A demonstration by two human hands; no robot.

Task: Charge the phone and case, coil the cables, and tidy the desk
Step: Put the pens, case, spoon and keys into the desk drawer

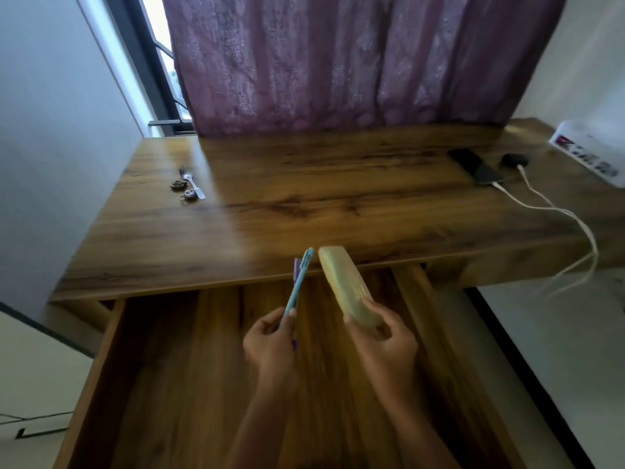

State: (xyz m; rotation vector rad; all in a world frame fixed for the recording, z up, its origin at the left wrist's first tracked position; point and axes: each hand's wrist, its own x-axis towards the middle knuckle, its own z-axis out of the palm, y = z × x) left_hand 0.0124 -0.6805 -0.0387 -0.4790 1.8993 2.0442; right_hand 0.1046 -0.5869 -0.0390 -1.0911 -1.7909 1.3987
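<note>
Yellowish translucent plastic phone cover is being gripped by right hand, fingers curled; light-blue & purple pens are being pinched in left hand, both over open wooden drawer. Best lowered flat w/o dropping. Black phone is being charged far right on wooden desk.

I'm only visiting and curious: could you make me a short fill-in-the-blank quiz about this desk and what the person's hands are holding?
1. The left hand grips a light blue ____.
2. The right hand holds a yellowish case over the open ____.
3. On the desk, the spoon lies beside some ____.
Missing words: pen; drawer; keys.
</note>
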